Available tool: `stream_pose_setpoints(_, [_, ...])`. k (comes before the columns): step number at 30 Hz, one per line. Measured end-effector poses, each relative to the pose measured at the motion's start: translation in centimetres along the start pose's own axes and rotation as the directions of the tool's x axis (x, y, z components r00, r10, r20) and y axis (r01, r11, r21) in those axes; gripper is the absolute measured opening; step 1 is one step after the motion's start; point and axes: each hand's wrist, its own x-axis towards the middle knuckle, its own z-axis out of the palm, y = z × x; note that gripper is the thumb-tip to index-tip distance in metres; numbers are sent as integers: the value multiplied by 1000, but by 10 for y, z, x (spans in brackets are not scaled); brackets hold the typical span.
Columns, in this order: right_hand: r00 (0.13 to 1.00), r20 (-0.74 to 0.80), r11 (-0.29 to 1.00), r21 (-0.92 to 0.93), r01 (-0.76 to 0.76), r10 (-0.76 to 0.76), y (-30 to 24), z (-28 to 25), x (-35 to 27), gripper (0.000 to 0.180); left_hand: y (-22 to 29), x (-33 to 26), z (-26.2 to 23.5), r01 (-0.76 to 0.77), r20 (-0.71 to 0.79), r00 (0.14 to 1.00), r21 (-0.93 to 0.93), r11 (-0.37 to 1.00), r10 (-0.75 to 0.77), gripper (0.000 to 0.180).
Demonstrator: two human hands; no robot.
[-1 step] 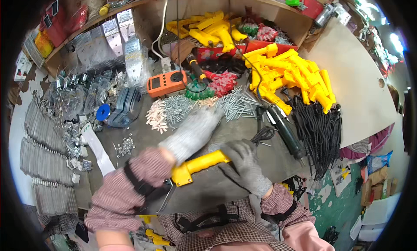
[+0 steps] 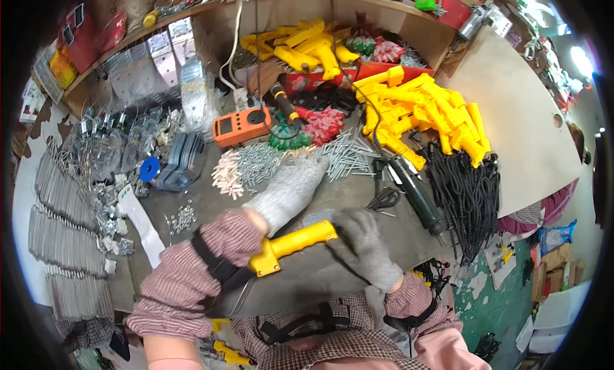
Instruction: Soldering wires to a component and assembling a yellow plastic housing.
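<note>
While my gloved right hand (image 2: 364, 245) grips the far-right end of the yellow handle (image 2: 291, 245), its long axis slants near-left to far-right above the near bench, and my left hand (image 2: 288, 188) reaches open toward the screws (image 2: 256, 160).

Your grey, worn workbench (image 2: 332, 274) carries a crowded spread. At its middle you have a heap of bright steel screws (image 2: 259, 160), with a small pile of pale plastic wall plugs (image 2: 227, 175) touching its left side and a scatter of long steel nails (image 2: 348, 154) to its right. Behind the screws sits an orange box-shaped meter (image 2: 242, 125). To your right lies a big heap of yellow plastic handles (image 2: 419, 111), and just in front of it a bundle of black cords (image 2: 470, 194). A dark green power tool (image 2: 416, 194) lies beside the cords. On your left, rows of thin metal blades (image 2: 61, 197) line the edge, near a blue disc (image 2: 149, 168).
</note>
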Motion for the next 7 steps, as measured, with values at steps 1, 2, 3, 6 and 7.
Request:
stream_pose_setpoints(1, [991, -59, 991, 58, -121, 124, 7, -13, -6, 47, 0, 16, 6, 5, 11, 1000, 27, 1000, -5, 18])
stream_pose_setpoints(2, [963, -106, 965, 125, -232, 246, 16, -26, -10, 43, 0, 28, 10, 40, 76, 996, 53, 998, -44, 17])
stream_pose_setpoints(3, [946, -72, 947, -40, -320, 317, 29, -41, -15, 39, -2, 34, 11, 7, 10, 1000, 72, 997, -8, 18])
stream_pose_setpoints(6, [880, 99, 868, -247, -430, 464, 71, -53, -28, 30, -4, 34, 9, 48, 64, 997, 55, 997, -51, 20])
stream_pose_setpoints(7, [900, 83, 887, -233, -400, 428, 77, -49, -38, 30, -4, 26, 4, 100, -52, 993, -132, 986, -108, 24])
